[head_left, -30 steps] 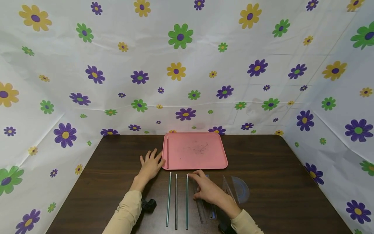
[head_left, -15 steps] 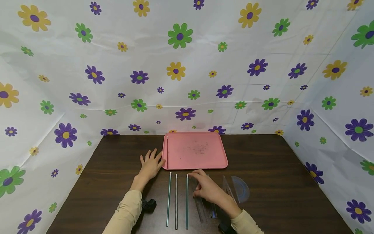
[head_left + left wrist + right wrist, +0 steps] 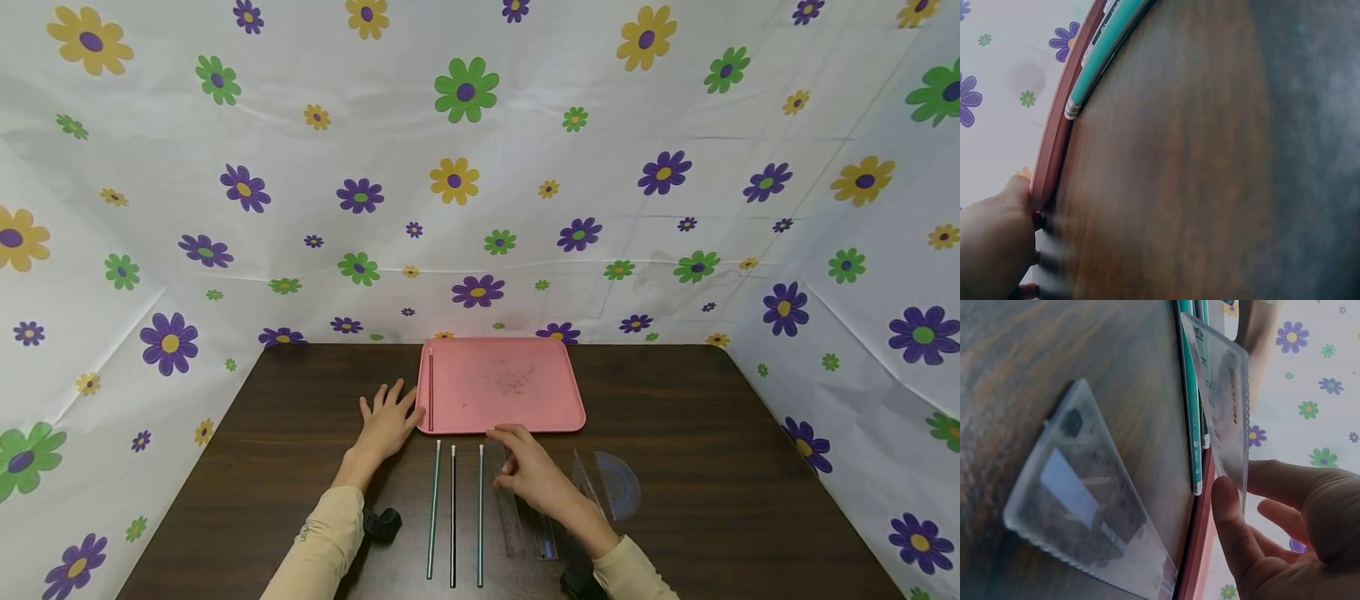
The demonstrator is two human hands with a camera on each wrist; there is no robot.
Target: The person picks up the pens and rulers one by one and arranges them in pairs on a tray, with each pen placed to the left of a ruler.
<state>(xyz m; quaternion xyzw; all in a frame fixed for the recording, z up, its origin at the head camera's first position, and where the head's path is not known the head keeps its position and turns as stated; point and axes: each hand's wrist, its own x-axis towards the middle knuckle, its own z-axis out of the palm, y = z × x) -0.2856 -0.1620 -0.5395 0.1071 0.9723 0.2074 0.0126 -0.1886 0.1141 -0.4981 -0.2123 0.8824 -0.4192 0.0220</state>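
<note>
Pink tray (image 3: 498, 412) holds one pencil (image 3: 431, 392), left hand (image 3: 386, 428) splayed alongside, right hand (image 3: 536, 475) pinching ruler (image 3: 1230, 394)

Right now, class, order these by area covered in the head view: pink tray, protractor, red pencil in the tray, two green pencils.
Pink tray
Protractor
Left green pencil and right green pencil: too alike to rank
Red pencil

Ruler (image 3: 1225, 400) (see-thru) tilted up nr pink tray (image 3: 487, 408).
</note>
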